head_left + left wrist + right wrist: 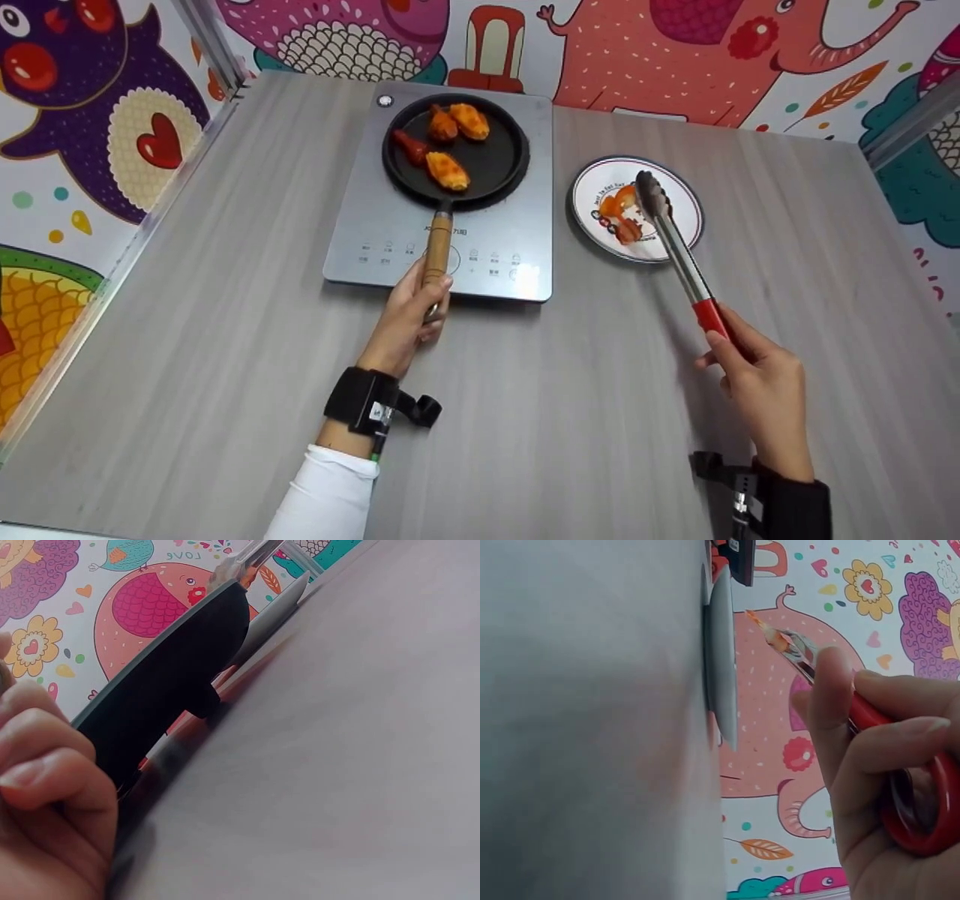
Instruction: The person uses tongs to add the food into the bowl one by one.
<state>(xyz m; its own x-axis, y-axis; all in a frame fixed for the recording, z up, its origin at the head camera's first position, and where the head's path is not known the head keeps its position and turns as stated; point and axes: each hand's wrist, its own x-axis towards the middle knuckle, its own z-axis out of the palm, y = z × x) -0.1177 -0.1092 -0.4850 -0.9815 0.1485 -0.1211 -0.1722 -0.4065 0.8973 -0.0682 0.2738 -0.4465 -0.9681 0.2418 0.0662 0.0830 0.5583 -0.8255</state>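
My left hand point(405, 319) grips the wooden handle point(439, 244) of a black frying pan point(495, 161). In the pan lie a red-brown drumstick point(411, 148), a rounded browned piece point(442, 125) and two yellow-orange oval pieces point(448, 171). My right hand point(769, 382) holds metal tongs point(681, 259) by their red handles. The tongs' tips are over a white plate point(686, 206) with a dark rim, where orange-red food pieces point(621, 214) show. In the right wrist view, an orange and pale piece point(769, 631) is at the tongs' tips, above the plate.
The pan stands on a silver induction cooktop point(352, 217) with touch controls along its front. To its right is the plate on the grey wood-grain table point(562, 390). Cartoon-printed panels point(637, 52) rise at the back and sides, with a metal edge strip point(112, 292) at left.
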